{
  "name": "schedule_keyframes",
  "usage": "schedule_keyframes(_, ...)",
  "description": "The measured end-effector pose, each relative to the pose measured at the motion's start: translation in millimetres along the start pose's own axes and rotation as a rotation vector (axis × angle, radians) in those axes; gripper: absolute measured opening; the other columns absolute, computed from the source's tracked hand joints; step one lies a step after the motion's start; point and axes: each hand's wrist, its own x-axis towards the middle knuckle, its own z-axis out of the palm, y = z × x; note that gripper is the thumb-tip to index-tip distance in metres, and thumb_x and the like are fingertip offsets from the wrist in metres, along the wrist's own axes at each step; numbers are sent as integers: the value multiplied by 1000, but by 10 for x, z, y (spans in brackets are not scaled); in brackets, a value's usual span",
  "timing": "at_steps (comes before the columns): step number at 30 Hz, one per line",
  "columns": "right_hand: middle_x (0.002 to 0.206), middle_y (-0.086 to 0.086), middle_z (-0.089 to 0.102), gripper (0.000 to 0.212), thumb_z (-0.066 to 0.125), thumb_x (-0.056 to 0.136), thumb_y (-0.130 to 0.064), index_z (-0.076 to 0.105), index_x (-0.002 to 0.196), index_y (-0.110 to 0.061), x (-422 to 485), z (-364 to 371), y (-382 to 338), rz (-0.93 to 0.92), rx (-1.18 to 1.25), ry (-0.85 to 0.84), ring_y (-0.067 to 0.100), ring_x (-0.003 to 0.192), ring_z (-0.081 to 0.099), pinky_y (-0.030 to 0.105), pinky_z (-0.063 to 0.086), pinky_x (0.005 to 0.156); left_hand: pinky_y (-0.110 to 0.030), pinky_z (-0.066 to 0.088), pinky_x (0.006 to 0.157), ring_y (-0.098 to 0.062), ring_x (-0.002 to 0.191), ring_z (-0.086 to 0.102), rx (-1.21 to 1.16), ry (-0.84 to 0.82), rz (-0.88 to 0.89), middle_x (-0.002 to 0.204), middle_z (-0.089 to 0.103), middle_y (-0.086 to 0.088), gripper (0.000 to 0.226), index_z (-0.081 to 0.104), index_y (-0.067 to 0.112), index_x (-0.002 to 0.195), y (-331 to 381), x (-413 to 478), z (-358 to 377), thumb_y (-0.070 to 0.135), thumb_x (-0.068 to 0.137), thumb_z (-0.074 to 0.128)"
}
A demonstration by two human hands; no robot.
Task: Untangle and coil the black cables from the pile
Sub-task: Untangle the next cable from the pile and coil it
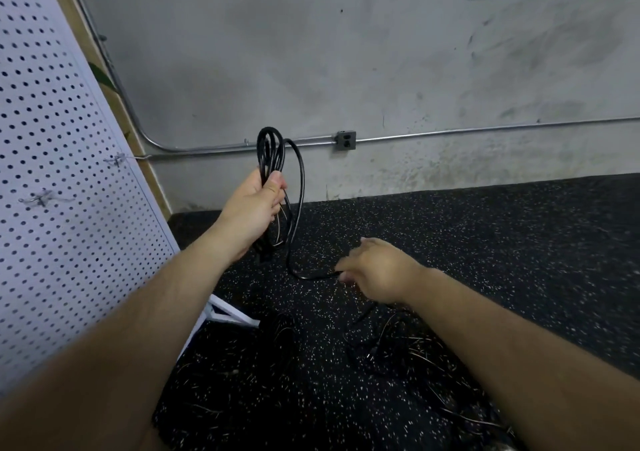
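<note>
Black speckled rubber floor (485,242) runs under you, and against it the pile (398,346) of dark cables nearest you is hard to pick out, showing only as faint glints. Your right hand (377,270) is blurred, fingers curled on the low end of a loose strand. Further out, your left hand (252,204) is clamped around the black cable (266,149), gathered in upright loops, with one wider loop drooping to your right hand. Behind stands a grey wall (346,52).
</note>
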Motion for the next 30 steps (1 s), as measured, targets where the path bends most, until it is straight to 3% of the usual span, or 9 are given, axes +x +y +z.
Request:
schedule_keyframes(4, 106, -7, 68, 22, 47, 107, -32, 67, 115, -27, -174, -309, -151, -102, 44, 111, 16, 100, 61, 33, 40, 102, -18, 40, 66, 1, 57, 46, 66, -11, -14, 73, 48, 11, 22, 56, 22, 103, -30, 33, 186, 31, 111, 37)
schedule_keyframes(8, 101, -8, 68, 21, 53, 102, -44, 64, 107, -26, -286, -584, -199, -67, 61, 192, 17, 92, 63, 33, 50, 78, -27, 41, 70, 0, 57, 48, 155, -82, 9, 77, 62, 8, 23, 57, 23, 103, -42, 16, 271, 31, 111, 37)
schedule_keyframes(11, 95, -11, 64, 34, 53, 98, -57, 64, 102, -25, -346, -766, -181, -33, 13, 290, 12, 85, 57, 32, 48, 71, -30, 42, 70, -9, 66, 53, 237, -131, 21, 87, 75, 12, 22, 58, 24, 104, -39, -48, 337, 33, 110, 38)
schedule_keyframes(14, 83, -13, 53, 47, 48, 92, -70, 63, 98, -25, -381, -907, -167, 50, -47, 393, 11, 77, 49, 30, 40, 63, -29, 43, 68, -5, 69, 64, 223, -161, 9, 85, 76, 10, 25, 60, 21, 102, -21, -130, 447, 34, 110, 40)
schedule_keyframes(18, 66, -11, 44, 60, 44, 84, -82, 53, 81, -23, -363, -1038, -160, 228, -59, 463, 16, 70, 49, 31, 34, 58, -24, 42, 56, -16, 59, 58, -54, -236, -49, 67, 68, 0, 29, 58, 17, 95, 39, -231, 604, 36, 108, 41)
schedule_keyframes(21, 65, -7, 49, 68, 48, 79, -85, 56, 75, -18, -344, -1078, -115, 324, -44, 505, 18, 67, 51, 31, 35, 58, -26, 33, 49, -13, 45, 32, -305, -296, -138, 54, 41, 0, 50, 53, 10, 95, 98, -236, 611, 60, 95, 47)
schedule_keyframes(23, 64, -5, 52, 68, 53, 77, -84, 58, 73, -17, -339, -1086, -96, 334, -21, 543, 18, 65, 52, 31, 36, 56, -25, 29, 47, -10, 43, 26, -295, -374, -134, 53, 31, 4, 57, 54, 7, 100, 114, -228, 574, 62, 87, 56)
schedule_keyframes(27, 59, -4, 54, 65, 68, 73, -76, 61, 73, -12, -368, -1110, -50, 274, 280, 511, 12, 54, 46, 30, 36, 53, -23, 25, 43, -9, 39, 26, -239, -399, -83, 49, 30, 5, 42, 51, 6, 90, 183, -237, 513, 47, 90, 59)
schedule_keyframes(30, 55, -8, 51, 42, 78, 83, -48, 53, 68, -18, -491, -1157, 108, 206, 740, 459, 4, 45, 41, 25, 39, 55, -22, 23, 41, -8, 38, 24, -319, -339, -55, 47, 28, 7, 35, 49, 8, 86, 210, -180, 377, 41, 94, 57)
